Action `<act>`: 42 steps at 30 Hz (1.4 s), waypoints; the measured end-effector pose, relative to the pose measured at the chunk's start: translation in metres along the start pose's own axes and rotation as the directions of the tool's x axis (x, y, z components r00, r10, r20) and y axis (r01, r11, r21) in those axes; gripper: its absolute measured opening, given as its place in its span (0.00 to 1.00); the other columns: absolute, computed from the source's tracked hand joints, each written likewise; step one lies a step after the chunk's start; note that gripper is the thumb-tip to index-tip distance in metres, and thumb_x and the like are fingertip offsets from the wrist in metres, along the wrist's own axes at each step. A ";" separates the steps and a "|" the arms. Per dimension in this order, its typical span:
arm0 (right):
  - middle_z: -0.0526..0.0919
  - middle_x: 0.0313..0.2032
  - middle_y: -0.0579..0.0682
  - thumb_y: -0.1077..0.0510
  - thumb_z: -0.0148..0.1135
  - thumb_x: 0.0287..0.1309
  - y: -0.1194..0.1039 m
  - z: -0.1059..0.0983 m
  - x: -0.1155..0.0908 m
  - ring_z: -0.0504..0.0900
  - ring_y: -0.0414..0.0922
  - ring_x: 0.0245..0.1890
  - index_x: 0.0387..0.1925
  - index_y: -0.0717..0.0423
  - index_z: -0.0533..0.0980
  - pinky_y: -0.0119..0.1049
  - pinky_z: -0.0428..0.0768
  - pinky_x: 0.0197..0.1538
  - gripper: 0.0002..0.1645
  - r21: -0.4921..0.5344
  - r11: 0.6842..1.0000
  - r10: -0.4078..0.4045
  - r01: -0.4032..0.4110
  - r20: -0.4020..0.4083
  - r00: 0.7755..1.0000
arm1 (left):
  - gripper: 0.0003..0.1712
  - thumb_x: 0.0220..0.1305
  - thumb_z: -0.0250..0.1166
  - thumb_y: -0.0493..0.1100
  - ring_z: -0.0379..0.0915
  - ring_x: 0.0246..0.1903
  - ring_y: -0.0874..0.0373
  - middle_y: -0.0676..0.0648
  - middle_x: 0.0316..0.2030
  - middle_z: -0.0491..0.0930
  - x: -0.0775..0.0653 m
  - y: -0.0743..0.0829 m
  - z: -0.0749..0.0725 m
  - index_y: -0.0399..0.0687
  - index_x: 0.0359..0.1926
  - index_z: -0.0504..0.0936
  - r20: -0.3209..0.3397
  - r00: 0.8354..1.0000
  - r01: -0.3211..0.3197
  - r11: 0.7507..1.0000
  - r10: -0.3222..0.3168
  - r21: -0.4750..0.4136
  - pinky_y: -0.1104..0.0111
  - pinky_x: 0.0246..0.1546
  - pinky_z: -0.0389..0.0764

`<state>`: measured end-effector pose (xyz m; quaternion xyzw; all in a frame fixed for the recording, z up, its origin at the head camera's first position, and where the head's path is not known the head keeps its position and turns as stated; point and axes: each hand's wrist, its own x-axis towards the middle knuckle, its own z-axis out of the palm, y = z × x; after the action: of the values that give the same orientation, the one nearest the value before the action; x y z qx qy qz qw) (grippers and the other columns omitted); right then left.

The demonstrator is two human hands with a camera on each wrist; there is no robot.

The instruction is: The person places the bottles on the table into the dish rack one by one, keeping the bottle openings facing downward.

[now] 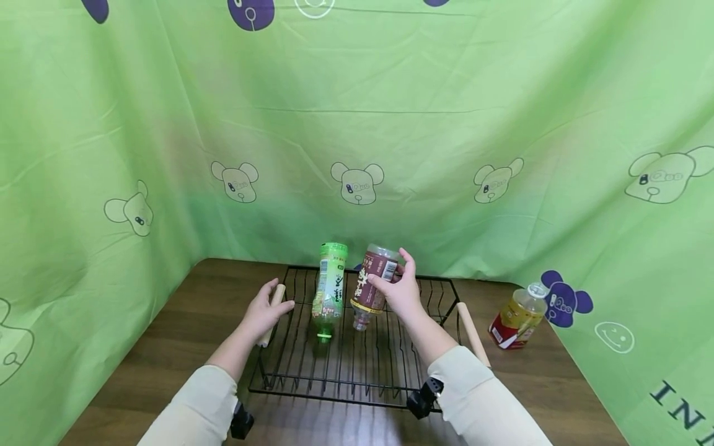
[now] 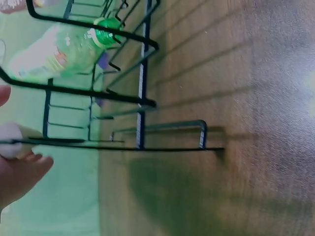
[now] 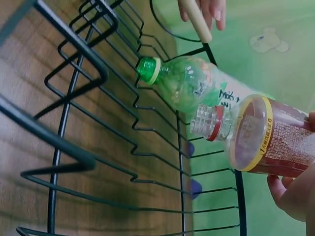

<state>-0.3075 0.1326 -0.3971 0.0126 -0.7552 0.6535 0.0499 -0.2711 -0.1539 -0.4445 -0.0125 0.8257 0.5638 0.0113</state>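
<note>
My right hand (image 1: 401, 291) grips a clear plastic bottle with a maroon label (image 1: 376, 279), thumb on one side and fingers on the other. The bottle is tilted neck down over a black wire dish rack (image 1: 312, 387), its neck uncapped in the right wrist view. Beside it, a green-tinted bottle (image 1: 330, 291) leans neck down in the rack, its green neck (image 3: 148, 70) among the wires. At the rack's left end, my left hand (image 1: 262, 313) holds the pale wooden handle (image 3: 197, 22), with fingers on both sides of it.
To the right of the rack, a bottle with a red and yellow label (image 1: 519, 316) stands upright on the brown wooden table (image 1: 167, 365). The rack's right wooden handle (image 1: 474, 334) lies by my right forearm. A green printed cloth (image 1: 357, 124) hangs behind.
</note>
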 end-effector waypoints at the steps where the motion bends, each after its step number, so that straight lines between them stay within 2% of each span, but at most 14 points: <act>1: 0.61 0.69 0.65 0.62 0.68 0.54 0.000 0.000 0.001 0.70 0.63 0.62 0.77 0.45 0.41 0.60 0.71 0.64 0.59 -0.008 1.000 0.001 -0.001 0.008 1.000 | 0.47 0.67 0.61 0.45 0.52 0.71 0.34 0.32 0.75 0.48 0.001 -0.003 -0.001 0.41 0.77 0.44 0.009 1.000 0.005 1.000 -0.005 -0.009 0.42 0.66 0.65; 4: 0.61 0.69 0.65 0.62 0.67 0.54 0.001 0.001 0.003 0.70 0.64 0.62 0.77 0.46 0.42 0.60 0.71 0.63 0.58 -0.025 1.000 0.002 -0.001 0.029 1.000 | 0.47 0.67 0.60 0.42 0.51 0.71 0.32 0.30 0.75 0.47 0.002 -0.008 -0.001 0.39 0.77 0.42 0.031 0.999 0.009 1.000 -0.008 -0.015 0.42 0.66 0.64; 8: 0.63 0.68 0.65 0.63 0.68 0.52 0.004 0.004 0.005 0.70 0.63 0.62 0.76 0.47 0.43 0.60 0.71 0.63 0.59 -0.060 0.998 0.008 -0.004 0.059 0.998 | 0.46 0.66 0.58 0.37 0.51 0.71 0.32 0.29 0.75 0.46 0.003 -0.013 -0.001 0.37 0.77 0.42 0.028 0.999 0.025 1.000 -0.025 -0.003 0.43 0.68 0.61; 14: 0.65 0.66 0.66 0.63 0.69 0.52 0.010 0.008 0.006 0.71 0.64 0.62 0.76 0.49 0.44 0.62 0.70 0.63 0.59 -0.110 0.994 0.029 -0.019 0.090 0.996 | 0.42 0.68 0.52 0.34 0.54 0.70 0.31 0.26 0.73 0.48 0.003 -0.015 -0.001 0.38 0.77 0.42 0.042 0.998 0.045 0.999 -0.044 -0.027 0.42 0.69 0.59; 22: 0.65 0.65 0.67 0.62 0.70 0.51 0.016 0.010 0.007 0.71 0.65 0.62 0.76 0.50 0.44 0.62 0.71 0.63 0.59 -0.165 0.986 0.047 -0.029 0.109 0.993 | 0.42 0.68 0.52 0.34 0.57 0.68 0.30 0.24 0.72 0.50 0.002 -0.015 0.000 0.38 0.77 0.42 0.035 0.998 0.048 0.998 -0.047 -0.038 0.41 0.67 0.61; 30: 0.67 0.64 0.68 0.61 0.70 0.52 0.022 0.013 0.007 0.73 0.65 0.60 0.75 0.50 0.46 0.62 0.73 0.61 0.57 -0.219 0.975 0.053 -0.026 0.119 0.991 | 0.42 0.68 0.51 0.33 0.53 0.70 0.31 0.25 0.73 0.49 0.002 -0.015 0.000 0.37 0.77 0.42 0.035 0.998 0.046 0.997 -0.044 -0.059 0.42 0.69 0.58; 42: 0.66 0.64 0.69 0.60 0.69 0.53 0.025 0.017 0.010 0.73 0.66 0.60 0.75 0.52 0.44 0.61 0.74 0.60 0.57 -0.237 0.971 0.061 -0.026 0.143 0.988 | 0.42 0.68 0.51 0.34 0.51 0.70 0.31 0.26 0.73 0.48 0.001 -0.014 0.000 0.38 0.77 0.42 0.035 0.998 0.047 0.997 -0.045 -0.054 0.41 0.69 0.57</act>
<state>-0.3203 0.1201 -0.4228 0.0388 -0.8287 0.5579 -0.0199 -0.2717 -0.1594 -0.4577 -0.0222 0.8091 0.5860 0.0379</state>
